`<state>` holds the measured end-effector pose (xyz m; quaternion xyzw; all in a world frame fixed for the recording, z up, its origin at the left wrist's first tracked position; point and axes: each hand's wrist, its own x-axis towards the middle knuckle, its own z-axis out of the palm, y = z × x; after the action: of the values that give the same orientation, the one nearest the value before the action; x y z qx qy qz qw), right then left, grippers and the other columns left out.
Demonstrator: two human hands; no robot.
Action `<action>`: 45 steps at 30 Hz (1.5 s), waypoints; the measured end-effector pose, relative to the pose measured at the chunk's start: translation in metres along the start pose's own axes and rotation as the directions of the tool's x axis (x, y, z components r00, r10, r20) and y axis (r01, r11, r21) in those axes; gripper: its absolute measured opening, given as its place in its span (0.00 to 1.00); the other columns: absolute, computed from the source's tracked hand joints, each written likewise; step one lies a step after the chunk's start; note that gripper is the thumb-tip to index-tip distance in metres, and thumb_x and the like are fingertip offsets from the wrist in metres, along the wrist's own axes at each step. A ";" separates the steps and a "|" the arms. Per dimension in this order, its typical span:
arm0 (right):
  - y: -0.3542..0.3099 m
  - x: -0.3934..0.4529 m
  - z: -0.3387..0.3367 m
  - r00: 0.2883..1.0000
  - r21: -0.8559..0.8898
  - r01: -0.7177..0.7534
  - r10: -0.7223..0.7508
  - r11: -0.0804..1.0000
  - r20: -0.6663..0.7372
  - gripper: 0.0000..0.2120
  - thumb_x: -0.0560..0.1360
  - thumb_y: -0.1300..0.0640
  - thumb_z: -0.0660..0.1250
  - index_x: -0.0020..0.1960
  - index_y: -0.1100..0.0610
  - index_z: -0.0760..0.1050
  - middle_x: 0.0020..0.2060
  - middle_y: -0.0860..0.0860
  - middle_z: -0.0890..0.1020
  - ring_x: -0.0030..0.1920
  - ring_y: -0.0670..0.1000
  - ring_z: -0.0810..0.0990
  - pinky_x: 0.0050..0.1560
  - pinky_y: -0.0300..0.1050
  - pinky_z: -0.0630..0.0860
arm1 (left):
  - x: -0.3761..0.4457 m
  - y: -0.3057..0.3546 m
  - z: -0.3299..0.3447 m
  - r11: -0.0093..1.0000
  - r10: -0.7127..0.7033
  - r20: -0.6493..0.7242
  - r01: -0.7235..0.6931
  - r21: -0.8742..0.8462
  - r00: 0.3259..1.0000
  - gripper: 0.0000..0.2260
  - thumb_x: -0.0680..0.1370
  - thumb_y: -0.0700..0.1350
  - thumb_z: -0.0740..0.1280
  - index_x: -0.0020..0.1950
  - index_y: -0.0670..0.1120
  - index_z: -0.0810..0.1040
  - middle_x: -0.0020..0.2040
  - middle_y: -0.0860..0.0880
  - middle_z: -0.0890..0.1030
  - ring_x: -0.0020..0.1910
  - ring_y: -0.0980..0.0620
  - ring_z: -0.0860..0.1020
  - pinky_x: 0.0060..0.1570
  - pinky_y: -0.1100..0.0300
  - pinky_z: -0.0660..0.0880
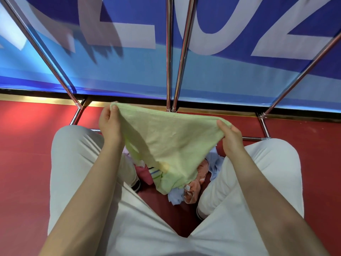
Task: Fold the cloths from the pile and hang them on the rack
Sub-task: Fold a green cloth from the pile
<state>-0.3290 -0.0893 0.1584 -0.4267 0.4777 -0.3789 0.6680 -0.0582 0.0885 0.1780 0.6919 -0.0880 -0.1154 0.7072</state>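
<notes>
A light green cloth point(166, 137) hangs spread between my hands, above my knees. My left hand point(110, 122) pinches its upper left corner, and my right hand point(231, 137) pinches the upper right corner. The cloth's lower end droops onto the pile of cloths point(186, 189) on the floor between my legs; pink, orange, pale blue and striped pieces show there. The metal rack point(168, 58) rises just in front of me, its shiny poles slanting upward.
I squat on a red floor point(24, 163) in white trousers point(77, 163). A blue banner with large white letters point(129, 34) stands behind the rack. The rack's base bars point(263, 126) lie on the floor close ahead of my knees.
</notes>
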 end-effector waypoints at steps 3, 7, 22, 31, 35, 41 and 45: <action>-0.016 -0.010 0.001 0.996 0.022 0.079 -0.080 0.997 0.041 0.03 0.76 0.61 0.67 0.46 0.56 0.80 0.37 0.47 0.85 0.41 0.46 0.83 0.42 0.39 0.78 | -0.002 -0.006 0.003 1.000 0.010 -0.026 -0.010 0.001 1.000 0.13 0.81 0.44 0.61 0.39 0.55 0.76 0.38 0.56 0.74 0.39 0.59 0.70 0.45 0.61 0.68; -0.018 -0.021 0.001 0.992 -0.044 0.127 -0.126 0.991 0.023 0.03 0.76 0.57 0.69 0.45 0.53 0.81 0.42 0.49 0.84 0.46 0.50 0.82 0.49 0.46 0.78 | -0.002 -0.012 0.005 0.996 -0.065 -0.093 0.060 -0.064 0.994 0.09 0.81 0.44 0.62 0.46 0.54 0.79 0.41 0.57 0.77 0.43 0.59 0.73 0.49 0.62 0.71; -0.024 -0.022 -0.003 0.978 0.085 0.165 -0.152 0.983 -0.141 0.03 0.76 0.57 0.69 0.45 0.53 0.80 0.40 0.47 0.83 0.43 0.47 0.81 0.46 0.43 0.78 | -0.019 -0.010 0.019 0.934 0.204 0.115 -0.228 0.274 0.972 0.07 0.82 0.46 0.59 0.53 0.47 0.76 0.42 0.59 0.76 0.42 0.60 0.72 0.42 0.65 0.67; -0.025 -0.027 -0.002 0.953 -0.086 0.251 -0.261 0.964 -0.152 0.04 0.77 0.56 0.67 0.44 0.52 0.80 0.38 0.45 0.82 0.38 0.40 0.79 0.40 0.33 0.76 | -0.016 -0.015 0.016 0.804 0.256 0.039 -0.235 0.546 0.966 0.12 0.82 0.48 0.57 0.57 0.45 0.76 0.54 0.46 0.76 0.46 0.54 0.70 0.45 0.60 0.64; -0.023 -0.026 -0.001 0.956 -0.114 0.249 -0.263 0.962 -0.130 0.05 0.77 0.56 0.68 0.43 0.52 0.80 0.37 0.45 0.81 0.38 0.41 0.78 0.39 0.34 0.76 | -0.010 -0.016 0.016 0.912 0.201 -0.004 -0.186 0.365 0.980 0.13 0.82 0.46 0.58 0.60 0.41 0.76 0.57 0.46 0.73 0.51 0.55 0.70 0.53 0.63 0.67; -0.015 -0.023 0.000 0.969 -0.107 0.211 -0.222 0.972 -0.111 0.05 0.76 0.56 0.69 0.45 0.58 0.80 0.37 0.47 0.81 0.37 0.41 0.78 0.38 0.34 0.75 | -0.008 -0.019 0.021 0.979 0.097 -0.020 -0.091 0.184 0.995 0.11 0.82 0.45 0.57 0.56 0.40 0.74 0.46 0.50 0.75 0.45 0.55 0.71 0.44 0.64 0.68; -0.006 -0.016 0.005 0.987 -0.045 0.083 -0.089 0.995 -0.135 0.05 0.75 0.56 0.70 0.40 0.52 0.81 0.39 0.49 0.83 0.42 0.46 0.80 0.44 0.41 0.78 | -0.005 -0.022 0.026 0.991 -0.043 -0.041 0.048 0.125 0.998 0.07 0.82 0.46 0.58 0.49 0.45 0.73 0.39 0.54 0.72 0.42 0.54 0.69 0.44 0.59 0.66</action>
<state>-0.3290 -0.0755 0.1700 -0.4332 0.5108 -0.4261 0.6082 -0.0718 0.0643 0.1565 0.7391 -0.0656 -0.1124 0.6609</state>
